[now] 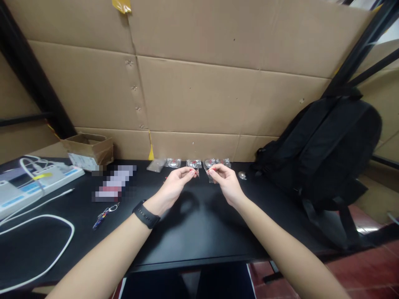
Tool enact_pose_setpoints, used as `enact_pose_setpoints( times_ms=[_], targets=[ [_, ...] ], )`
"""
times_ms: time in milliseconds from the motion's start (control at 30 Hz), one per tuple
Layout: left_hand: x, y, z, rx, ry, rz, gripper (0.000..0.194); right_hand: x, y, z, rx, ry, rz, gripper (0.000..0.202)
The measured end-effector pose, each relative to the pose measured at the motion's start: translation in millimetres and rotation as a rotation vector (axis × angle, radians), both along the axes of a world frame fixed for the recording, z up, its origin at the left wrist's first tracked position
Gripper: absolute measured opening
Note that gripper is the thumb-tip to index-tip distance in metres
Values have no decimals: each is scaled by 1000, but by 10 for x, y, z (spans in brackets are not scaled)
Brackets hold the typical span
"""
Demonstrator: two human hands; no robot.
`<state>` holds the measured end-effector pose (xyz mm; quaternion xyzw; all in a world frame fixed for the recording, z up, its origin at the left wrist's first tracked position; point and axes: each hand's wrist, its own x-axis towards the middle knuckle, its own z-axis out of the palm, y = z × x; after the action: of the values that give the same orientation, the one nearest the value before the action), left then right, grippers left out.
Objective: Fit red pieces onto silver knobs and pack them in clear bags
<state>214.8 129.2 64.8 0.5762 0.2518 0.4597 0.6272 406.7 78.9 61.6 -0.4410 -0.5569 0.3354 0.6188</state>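
Black desk, matte, w/ both hands held out over it, approx. mid-view. L hand: thumb & fingers clamped on a small thin piece w/ red at the grip. R hand: same sort of pinch, on a clear-looking flat piece, also w/ red at the fingertips. Pieces face each other, near but apart, narrow gap btwn; too small to tell exactly what they are. Dark watch on L wrist.

Behind the hands, along the back edge: flat clear packet, then shiny packets w/ red bits, L to R: 1st packet, 2nd packet, 3rd packet, 4th packet; last two close tog. Small silvery round thing on desk, R of R hand.

L side: open cardboard box, blurred-out item, keychain w/ ring, white power strip, white cable looped nr the front. R side: black backpack standing on desk, strap hanging nr the edge. Cardboard wall at back, yellow tape up top. Reddish floor visible lower R.
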Motion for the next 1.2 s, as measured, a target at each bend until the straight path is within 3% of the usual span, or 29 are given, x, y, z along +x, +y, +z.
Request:
enact_pose_setpoints(
  times_ms=[433,667,967,1200],
  targets=[
    [72,-21,-77,4,-37,-88,22,-111,16,-65,36,39,-18,24],
    [83,3,-121,-21,-39,-63,24,-123,13,-104,-5,15,0,26],
    [102,19,-180,-7,-25,-35,26,-154,-19,-93,-87,140,170,25],
    [117,73,-300,-10,32,19,33,-97,-15,-102,-234,227,264,48]
  ],
)
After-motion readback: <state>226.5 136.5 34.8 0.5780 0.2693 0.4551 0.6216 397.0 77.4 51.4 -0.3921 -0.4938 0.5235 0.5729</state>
